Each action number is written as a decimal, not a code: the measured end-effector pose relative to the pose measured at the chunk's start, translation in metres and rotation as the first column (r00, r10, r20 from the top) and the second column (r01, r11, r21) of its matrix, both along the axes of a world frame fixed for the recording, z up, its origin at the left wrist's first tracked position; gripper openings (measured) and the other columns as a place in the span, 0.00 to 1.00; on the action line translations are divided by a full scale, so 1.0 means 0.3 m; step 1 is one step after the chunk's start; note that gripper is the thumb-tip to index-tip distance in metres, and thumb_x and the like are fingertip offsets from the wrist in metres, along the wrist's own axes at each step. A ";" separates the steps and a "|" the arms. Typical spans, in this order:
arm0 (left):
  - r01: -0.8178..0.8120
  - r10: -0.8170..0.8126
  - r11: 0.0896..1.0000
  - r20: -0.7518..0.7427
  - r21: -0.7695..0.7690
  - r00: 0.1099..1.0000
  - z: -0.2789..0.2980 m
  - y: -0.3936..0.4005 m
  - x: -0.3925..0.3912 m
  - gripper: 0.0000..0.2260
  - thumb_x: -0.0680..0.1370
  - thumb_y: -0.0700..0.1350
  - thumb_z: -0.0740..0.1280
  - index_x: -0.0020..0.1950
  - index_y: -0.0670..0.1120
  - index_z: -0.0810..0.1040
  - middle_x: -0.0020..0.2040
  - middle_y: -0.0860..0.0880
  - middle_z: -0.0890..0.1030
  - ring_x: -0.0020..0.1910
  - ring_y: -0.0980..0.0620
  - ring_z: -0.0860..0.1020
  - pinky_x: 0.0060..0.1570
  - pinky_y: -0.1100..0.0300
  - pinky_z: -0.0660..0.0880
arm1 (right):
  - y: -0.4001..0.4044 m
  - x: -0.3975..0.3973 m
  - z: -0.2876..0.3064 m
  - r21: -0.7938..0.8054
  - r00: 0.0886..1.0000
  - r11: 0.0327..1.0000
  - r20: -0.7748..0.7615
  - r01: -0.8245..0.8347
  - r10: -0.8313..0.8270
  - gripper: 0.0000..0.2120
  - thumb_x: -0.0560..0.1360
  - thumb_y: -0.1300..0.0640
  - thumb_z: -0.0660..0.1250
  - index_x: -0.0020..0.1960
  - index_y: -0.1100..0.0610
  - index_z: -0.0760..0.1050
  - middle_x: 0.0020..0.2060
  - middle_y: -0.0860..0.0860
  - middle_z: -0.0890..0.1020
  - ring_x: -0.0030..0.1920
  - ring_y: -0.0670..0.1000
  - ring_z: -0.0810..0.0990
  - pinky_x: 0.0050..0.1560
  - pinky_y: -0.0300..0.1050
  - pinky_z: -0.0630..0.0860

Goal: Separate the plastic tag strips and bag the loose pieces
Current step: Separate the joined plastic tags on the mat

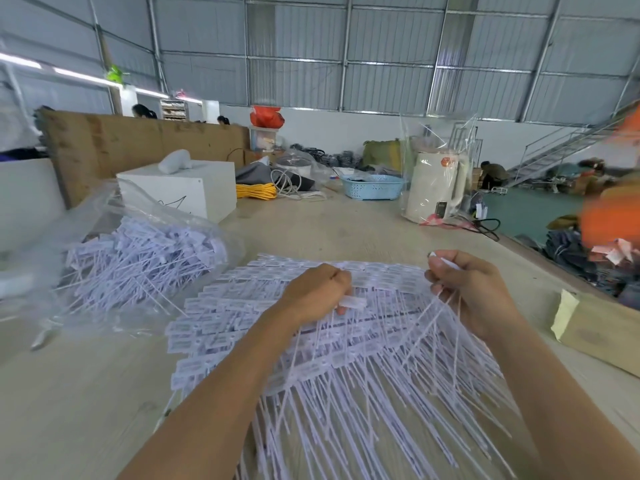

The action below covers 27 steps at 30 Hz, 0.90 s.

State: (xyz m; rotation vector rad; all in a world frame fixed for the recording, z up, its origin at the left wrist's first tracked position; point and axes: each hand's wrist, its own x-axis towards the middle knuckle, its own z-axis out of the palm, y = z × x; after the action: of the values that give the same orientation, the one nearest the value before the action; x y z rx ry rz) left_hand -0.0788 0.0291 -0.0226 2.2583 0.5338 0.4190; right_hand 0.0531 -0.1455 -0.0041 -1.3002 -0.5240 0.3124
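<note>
A wide heap of white plastic tag strips (374,372) lies on the table in front of me, heads toward the far side, long tails toward me. My left hand (311,292) rests curled on the heap's middle and grips a few tags, one tag head sticking out by its fingers. My right hand (474,289) sits at the heap's right end and holds a small bunch of tags, tails hanging from its fingers. A clear plastic bag (114,258) lies at the left, open and part full of loose tags.
A white box (180,188) stands behind the bag. Farther back sit yellow cord (256,191), a blue basket (372,187) and a wrapped white kettle (434,183). A cardboard piece (599,327) lies at the right table edge. A cardboard wall (138,143) rises at back left.
</note>
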 end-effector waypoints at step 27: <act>0.067 -0.067 0.998 -0.024 0.013 0.997 0.045 0.022 -0.031 0.18 0.79 0.49 0.64 0.32 0.41 0.72 0.26 0.48 0.73 0.29 0.53 0.73 0.36 0.60 0.67 | 0.178 -0.156 -0.037 -0.499 0.848 0.865 0.439 -0.046 0.298 0.02 0.70 0.68 0.72 0.42 0.65 0.80 0.27 0.56 0.80 0.24 0.47 0.79 0.30 0.43 0.76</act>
State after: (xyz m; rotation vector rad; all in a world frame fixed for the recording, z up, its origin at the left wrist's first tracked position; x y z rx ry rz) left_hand -0.0880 0.0356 -0.0091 2.2907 0.4668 0.3633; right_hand 0.0061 -0.0922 -0.0150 -1.8334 -1.0723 0.2584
